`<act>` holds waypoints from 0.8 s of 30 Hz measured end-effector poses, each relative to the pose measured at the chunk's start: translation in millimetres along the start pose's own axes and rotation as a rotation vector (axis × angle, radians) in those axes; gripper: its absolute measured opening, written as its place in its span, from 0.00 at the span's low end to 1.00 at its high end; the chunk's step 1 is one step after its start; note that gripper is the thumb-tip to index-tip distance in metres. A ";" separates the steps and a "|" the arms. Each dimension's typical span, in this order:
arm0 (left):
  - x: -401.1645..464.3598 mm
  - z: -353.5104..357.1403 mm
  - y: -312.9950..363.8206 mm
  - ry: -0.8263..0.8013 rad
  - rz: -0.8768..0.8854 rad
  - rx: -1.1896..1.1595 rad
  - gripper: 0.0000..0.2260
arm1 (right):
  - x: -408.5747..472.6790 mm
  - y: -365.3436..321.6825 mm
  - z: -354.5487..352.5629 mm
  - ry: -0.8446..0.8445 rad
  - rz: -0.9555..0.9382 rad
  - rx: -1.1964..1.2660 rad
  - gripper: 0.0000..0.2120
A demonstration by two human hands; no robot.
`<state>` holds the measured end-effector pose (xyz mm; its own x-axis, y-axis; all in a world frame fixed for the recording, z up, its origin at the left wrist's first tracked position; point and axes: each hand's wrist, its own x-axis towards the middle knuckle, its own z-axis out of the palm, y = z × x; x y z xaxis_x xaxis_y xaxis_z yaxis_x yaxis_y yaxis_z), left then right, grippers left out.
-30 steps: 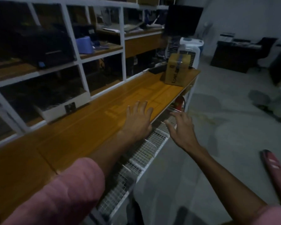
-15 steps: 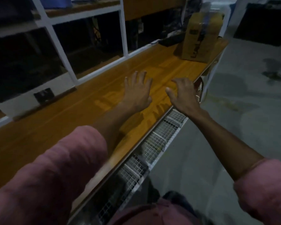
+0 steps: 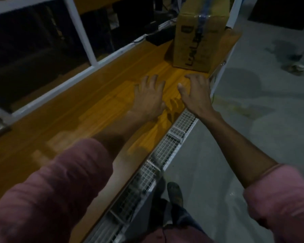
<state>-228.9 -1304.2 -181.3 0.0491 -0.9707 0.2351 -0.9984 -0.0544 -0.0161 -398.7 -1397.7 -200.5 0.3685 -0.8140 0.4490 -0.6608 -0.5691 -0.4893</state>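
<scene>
A taped brown cardboard box (image 3: 199,37) with dark lettering stands upright at the far end of a long orange wooden counter (image 3: 88,113). My left hand (image 3: 148,98) hovers over the counter with fingers spread and relaxed, holding nothing. My right hand (image 3: 195,92) is beside it near the counter's front edge, fingers loosely bent, empty, a short way in front of the box. Both pink sleeves fill the lower part of the head view.
A white metal shelf frame (image 3: 81,30) runs along the back of the counter, with dark compartments behind it. A white wire-mesh tray (image 3: 153,165) hangs below the counter's front edge. A dark flat object (image 3: 158,35) lies left of the box. Grey floor (image 3: 235,137) stretches to the right.
The view has closed in on the box, which now looms larger. Both hands have moved forward along the counter toward it, the right one coming over the counter edge.
</scene>
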 end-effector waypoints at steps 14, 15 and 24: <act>222.8 32.4 40.4 0.030 0.015 -0.113 0.31 | 169.8 104.3 20.6 0.094 -0.047 -0.005 0.22; 237.0 32.8 39.6 0.048 0.022 -0.128 0.31 | 182.7 108.7 20.3 0.155 -0.053 -0.030 0.22; 323.3 17.9 34.7 0.142 0.076 -0.087 0.32 | 260.0 113.2 5.3 0.137 -0.027 -0.380 0.33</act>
<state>-247.1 -1624.1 -123.3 -0.0245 -0.9281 0.3715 -0.9981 0.0438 0.0436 -374.2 -1674.4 -143.1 0.3149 -0.7619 0.5660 -0.8562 -0.4854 -0.1769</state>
